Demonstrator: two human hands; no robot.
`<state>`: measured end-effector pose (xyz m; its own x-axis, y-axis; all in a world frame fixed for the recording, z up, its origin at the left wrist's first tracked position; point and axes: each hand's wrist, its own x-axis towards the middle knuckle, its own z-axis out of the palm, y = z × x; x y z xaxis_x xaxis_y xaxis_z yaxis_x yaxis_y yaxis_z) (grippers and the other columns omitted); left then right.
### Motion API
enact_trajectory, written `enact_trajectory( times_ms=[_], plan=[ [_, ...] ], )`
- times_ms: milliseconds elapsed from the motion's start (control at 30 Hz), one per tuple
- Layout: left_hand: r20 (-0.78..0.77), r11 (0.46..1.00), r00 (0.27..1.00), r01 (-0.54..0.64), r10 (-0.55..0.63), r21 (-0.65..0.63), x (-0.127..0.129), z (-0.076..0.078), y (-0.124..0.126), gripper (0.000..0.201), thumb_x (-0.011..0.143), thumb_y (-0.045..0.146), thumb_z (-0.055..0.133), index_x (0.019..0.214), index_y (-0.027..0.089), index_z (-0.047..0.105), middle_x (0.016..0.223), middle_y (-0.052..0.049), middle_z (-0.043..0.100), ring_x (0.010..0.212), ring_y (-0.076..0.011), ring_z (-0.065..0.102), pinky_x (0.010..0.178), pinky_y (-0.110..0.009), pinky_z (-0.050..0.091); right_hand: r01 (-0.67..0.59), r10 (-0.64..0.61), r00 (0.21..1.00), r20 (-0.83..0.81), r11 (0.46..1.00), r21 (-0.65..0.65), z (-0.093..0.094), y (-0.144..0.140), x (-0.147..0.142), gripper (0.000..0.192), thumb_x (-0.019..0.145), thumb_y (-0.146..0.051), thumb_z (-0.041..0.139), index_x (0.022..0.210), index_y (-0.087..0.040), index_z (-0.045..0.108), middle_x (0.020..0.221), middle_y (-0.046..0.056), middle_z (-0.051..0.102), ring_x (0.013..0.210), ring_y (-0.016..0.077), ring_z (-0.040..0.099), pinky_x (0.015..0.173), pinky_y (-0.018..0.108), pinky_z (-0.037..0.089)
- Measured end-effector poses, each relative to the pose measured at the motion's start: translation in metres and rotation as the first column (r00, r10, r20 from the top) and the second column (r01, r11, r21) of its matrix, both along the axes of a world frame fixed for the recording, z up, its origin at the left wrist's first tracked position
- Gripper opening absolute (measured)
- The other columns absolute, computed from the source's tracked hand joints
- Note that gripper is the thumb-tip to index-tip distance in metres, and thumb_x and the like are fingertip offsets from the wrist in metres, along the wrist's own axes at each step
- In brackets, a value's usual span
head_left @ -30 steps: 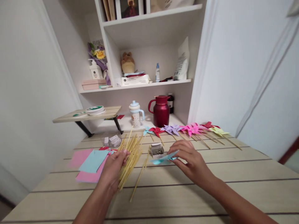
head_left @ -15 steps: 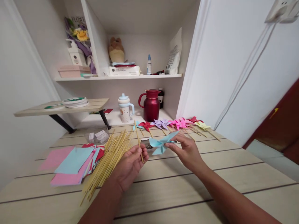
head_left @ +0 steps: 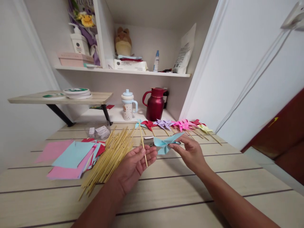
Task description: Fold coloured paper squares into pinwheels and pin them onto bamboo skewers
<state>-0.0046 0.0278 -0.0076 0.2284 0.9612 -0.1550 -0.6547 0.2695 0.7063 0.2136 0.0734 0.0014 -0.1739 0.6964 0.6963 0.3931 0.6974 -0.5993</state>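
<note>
The left hand (head_left: 135,162) has its grip closed by the thumb on one thin stick (head_left: 142,144), fingers loosely spread, so it could roll. The right hand (head_left: 191,152) pinches the blue pinwheel (head_left: 163,145), whose paper might crease if squeezed; both are above the counter (head_left: 171,202), well in from its far edge, near the small box (head_left: 148,140).

- Thin yellow wooden stick (head_left: 142,141) in the left hand (head_left: 137,162), right of the heaped yellow wooden sticks (head_left: 109,160)!
- Light-blue folded-paper pinwheel (head_left: 164,144), there in the right hand (head_left: 191,153)!
- Behind stands the glossy red jug (head_left: 155,105), right of the white cylindrical cup (head_left: 127,109)!
</note>
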Motion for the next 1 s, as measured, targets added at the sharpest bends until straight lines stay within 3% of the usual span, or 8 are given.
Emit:
enact_trajectory(
  times_ms=[567,1000],
  plan=[
    [-0.048,0.997,0.997,0.057,-0.054,0.054,0.003,-0.002,-0.005,0.005,0.089,0.018,0.060,0.088,0.014,0.057,0.116,-0.018,0.070,0.100,-0.0238,0.070,0.095,-0.039,0.051,0.007,-0.009,0.999,0.051,0.999,0.049,0.003,-0.003,0.000,0.012,0.085,-0.030,0.067,0.076,-0.023,0.069,0.078,0.002,0.069,0.074,0.0192,0.062,0.070,0.033,0.049],
    [-0.022,0.986,0.996,0.089,-0.087,0.138,0.006,-0.008,-0.009,0.010,0.088,0.023,0.062,0.092,0.014,0.059,0.105,-0.014,0.072,0.090,-0.0182,0.069,0.097,-0.038,0.045,-0.019,0.018,0.998,0.061,1.000,0.015,0.003,-0.003,0.000,0.011,0.088,-0.031,0.064,0.081,-0.023,0.069,0.081,0.002,0.069,0.078,0.0203,0.060,0.072,0.033,0.047]
  ],
)
